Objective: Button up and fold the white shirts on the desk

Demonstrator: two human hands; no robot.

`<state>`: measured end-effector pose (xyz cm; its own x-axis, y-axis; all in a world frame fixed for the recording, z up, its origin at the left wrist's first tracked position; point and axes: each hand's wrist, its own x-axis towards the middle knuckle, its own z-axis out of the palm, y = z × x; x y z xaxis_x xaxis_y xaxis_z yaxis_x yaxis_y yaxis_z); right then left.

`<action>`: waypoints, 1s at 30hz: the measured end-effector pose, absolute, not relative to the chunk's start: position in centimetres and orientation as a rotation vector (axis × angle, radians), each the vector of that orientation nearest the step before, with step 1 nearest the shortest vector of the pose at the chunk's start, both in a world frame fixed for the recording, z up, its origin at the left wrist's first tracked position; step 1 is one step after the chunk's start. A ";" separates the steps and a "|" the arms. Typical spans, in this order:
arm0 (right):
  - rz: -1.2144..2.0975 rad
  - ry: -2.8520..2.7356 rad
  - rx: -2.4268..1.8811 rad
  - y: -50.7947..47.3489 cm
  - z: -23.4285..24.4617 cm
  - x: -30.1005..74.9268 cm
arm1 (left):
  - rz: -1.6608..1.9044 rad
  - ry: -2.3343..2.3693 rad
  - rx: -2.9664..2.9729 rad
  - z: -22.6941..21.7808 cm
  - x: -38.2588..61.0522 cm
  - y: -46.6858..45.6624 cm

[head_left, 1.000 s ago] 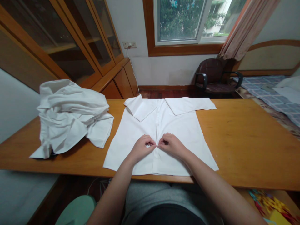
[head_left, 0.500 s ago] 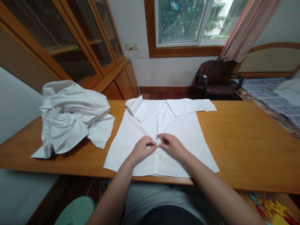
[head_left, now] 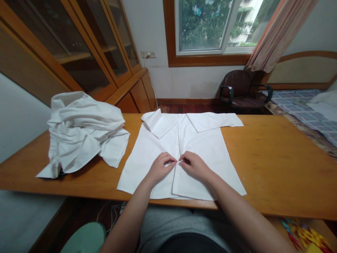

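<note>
A white short-sleeved shirt (head_left: 210, 147) lies flat, front up, on the wooden table (head_left: 276, 165), collar toward the far edge. My left hand (head_left: 160, 167) and my right hand (head_left: 193, 164) meet at the shirt's button strip, a little below its middle. Each hand pinches the fabric edge there with thumb and fingertips, fingers curled in. Below my hands the two front panels overlap loosely.
A heap of crumpled white shirts (head_left: 84, 130) sits on the table's left part. Behind the table are a glass-door cabinet (head_left: 86, 52), a dark armchair (head_left: 242, 89), a window and a bed (head_left: 313, 109). A green stool (head_left: 84, 239) stands under the near edge.
My hands stay at the button strip, with small finger movements. The lower front panels have shifted and now overlap more loosely. The camera has tipped down slightly.
</note>
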<state>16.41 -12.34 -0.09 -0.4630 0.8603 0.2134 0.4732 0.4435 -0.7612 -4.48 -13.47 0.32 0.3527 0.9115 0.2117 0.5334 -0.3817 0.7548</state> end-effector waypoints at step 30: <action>1.138 -1.770 -1.200 -12.7 0.9 19.8 | 0.801 1.340 2.133 -0.3 -4.0 -13.8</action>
